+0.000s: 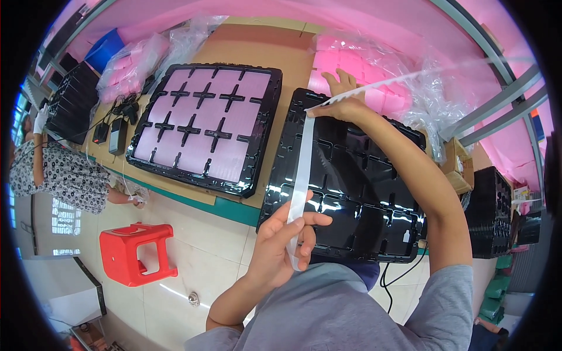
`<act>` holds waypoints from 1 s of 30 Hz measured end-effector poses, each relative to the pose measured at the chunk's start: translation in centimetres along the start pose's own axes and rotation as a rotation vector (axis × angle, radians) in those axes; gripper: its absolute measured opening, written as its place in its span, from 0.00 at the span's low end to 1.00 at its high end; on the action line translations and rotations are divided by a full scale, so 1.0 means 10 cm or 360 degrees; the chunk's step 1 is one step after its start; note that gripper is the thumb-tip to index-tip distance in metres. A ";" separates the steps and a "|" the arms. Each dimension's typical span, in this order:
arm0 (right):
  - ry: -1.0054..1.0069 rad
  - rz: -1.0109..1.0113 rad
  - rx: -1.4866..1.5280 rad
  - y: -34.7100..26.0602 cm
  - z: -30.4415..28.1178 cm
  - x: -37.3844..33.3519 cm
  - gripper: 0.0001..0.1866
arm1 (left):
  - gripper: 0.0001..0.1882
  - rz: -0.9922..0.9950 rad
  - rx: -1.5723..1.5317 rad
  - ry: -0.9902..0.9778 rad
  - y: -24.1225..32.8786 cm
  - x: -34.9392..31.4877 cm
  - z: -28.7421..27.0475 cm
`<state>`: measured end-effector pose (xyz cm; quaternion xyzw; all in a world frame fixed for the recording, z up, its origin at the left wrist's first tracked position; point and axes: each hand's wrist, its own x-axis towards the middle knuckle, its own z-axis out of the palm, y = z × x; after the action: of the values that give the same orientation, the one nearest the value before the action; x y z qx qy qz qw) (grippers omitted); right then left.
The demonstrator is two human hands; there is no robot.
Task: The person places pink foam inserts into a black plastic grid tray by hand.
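A narrow, translucent white strip (pixel 302 158) is stretched between my two hands. Its lower end passes through my left hand (pixel 284 234), pinched between thumb and fingers, with a short tail hanging below. At the strip's upper bend, my right hand (pixel 345 105) grips it near the thumb while other fingers extend toward the pink sheets. From there a thin, see-through length runs off to the upper right. Beneath both hands lies a glossy black plastic tray (pixel 351 175) with moulded compartments, a small white bottle-shaped mark (pixel 406 236) showing at its near right corner.
Left of it, another black tray (pixel 266 134) holds pink sheets (pixel 193 123) between cross-shaped ridges. Bagged pink sheets (pixel 374 76) lie behind. Black adapters (pixel 118 136) with cables sit at the left. A red stool (pixel 137 251) stands on the floor; another person (pixel 64 169) is at far left.
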<state>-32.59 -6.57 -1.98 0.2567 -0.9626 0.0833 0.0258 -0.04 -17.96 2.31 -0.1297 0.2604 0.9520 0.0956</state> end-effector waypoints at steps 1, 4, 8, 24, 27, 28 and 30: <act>-0.0004 0.0000 -0.0002 -0.01 -0.05 -0.01 0.63 | 0.26 -0.0006 0.0018 0.0015 0.00 0.01 0.00; -0.0234 0.0110 -0.0104 -0.03 -0.15 -0.04 0.66 | 0.26 -0.0034 0.0019 -0.0061 0.01 0.04 -0.06; -0.0251 -0.0003 -0.0032 -0.11 -0.01 0.01 0.71 | 0.27 -0.0029 0.0003 -0.0093 -0.02 0.05 -0.08; -0.0399 0.0123 -0.0075 -0.08 -0.11 -0.10 0.73 | 0.25 0.0018 0.0024 0.0024 -0.04 0.06 -0.05; -0.0094 0.0010 0.0046 0.02 -0.05 -0.16 0.71 | 0.24 0.0030 0.0009 -0.0009 -0.04 0.09 -0.07; 0.0118 -0.0160 0.0167 0.00 -0.04 -0.23 0.65 | 0.24 0.0049 0.0016 0.0007 -0.03 0.10 -0.06; 0.0242 -0.0280 0.0296 0.01 -0.05 -0.40 0.49 | 0.24 0.0069 -0.0026 0.0005 -0.05 0.10 -0.08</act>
<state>-29.17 -4.40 -1.91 0.3342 -0.9198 0.1887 0.0820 -0.73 -17.86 1.11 -0.1261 0.2554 0.9557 0.0736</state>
